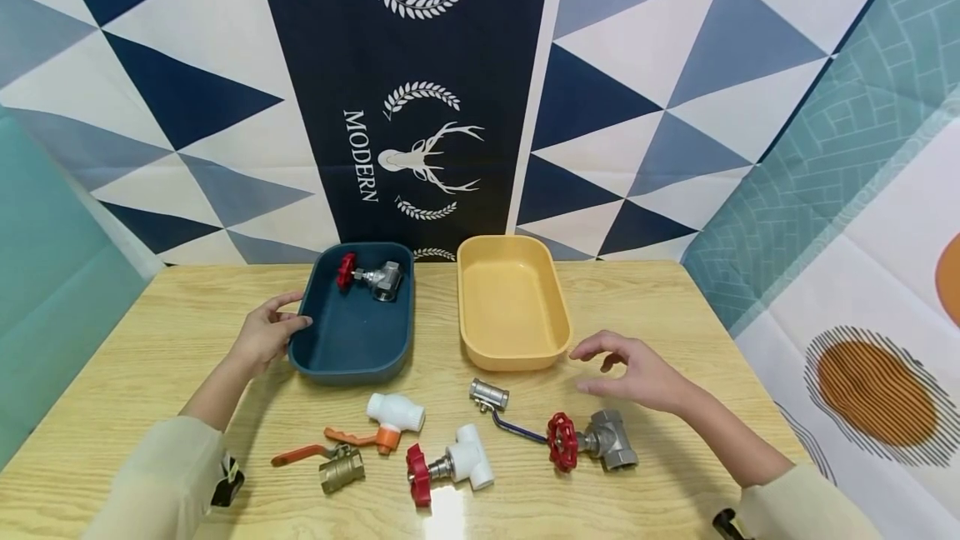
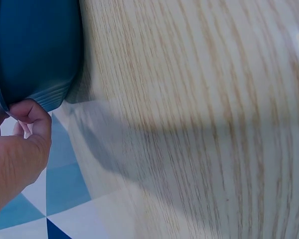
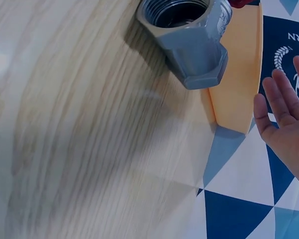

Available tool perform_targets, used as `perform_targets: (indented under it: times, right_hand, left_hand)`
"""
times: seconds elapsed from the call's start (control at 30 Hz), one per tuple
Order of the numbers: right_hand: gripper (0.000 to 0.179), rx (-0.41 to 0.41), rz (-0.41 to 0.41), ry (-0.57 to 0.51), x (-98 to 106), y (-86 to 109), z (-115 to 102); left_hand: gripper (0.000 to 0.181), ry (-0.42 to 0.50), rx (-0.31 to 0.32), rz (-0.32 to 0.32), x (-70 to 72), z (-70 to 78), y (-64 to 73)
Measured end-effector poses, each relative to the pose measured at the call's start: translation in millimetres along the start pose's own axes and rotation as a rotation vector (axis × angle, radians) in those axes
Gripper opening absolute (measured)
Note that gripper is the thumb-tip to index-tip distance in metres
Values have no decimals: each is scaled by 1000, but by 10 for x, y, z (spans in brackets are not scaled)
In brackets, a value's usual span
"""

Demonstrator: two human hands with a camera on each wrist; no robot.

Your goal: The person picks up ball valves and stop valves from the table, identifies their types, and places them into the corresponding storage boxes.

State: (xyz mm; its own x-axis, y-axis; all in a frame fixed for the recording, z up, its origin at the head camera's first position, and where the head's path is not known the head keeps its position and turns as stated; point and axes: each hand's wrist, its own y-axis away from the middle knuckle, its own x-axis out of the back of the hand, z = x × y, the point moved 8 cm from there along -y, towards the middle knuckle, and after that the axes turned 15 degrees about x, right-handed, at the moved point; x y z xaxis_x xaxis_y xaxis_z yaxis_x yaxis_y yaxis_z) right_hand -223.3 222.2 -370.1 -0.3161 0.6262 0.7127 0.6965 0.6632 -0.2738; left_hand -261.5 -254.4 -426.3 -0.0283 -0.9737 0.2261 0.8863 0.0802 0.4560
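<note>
Blue tray [image 1: 339, 350] was pinched at its left rim between the left hand's [image 1: 268, 333] thumb and fingers, probably for steadying, with a red-wheeled steel valve [image 1: 385, 281] laid inside at the far end. Yellow tray [image 1: 510, 307] was set alongside, likely for easy reach from both sides. Right hand [image 1: 637, 369] was held raised beside its near right corner, beyond the larger grey valve [image 1: 611, 440], fingers apart, slightly bent, nothing gripped.

The head view faces forward and down from above the counter [image 1: 637, 294]; nearer it, the left wrist view shares the blue tray [image 1: 345, 347], the right the yellow tray [image 1: 510, 298].
</note>
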Motion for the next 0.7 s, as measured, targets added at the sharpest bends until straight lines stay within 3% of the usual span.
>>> perform_targets:
  times: [0.43,0.7]
  right_hand:
    - [40,-27,-216,-74,-168,104,56]
    - [41,-64,-286,-116,-260,181,94]
  left_hand:
    - [60,-2,2,1,-9,-5,-12]
    - [61,-16,-6,1,-1,6,-20]
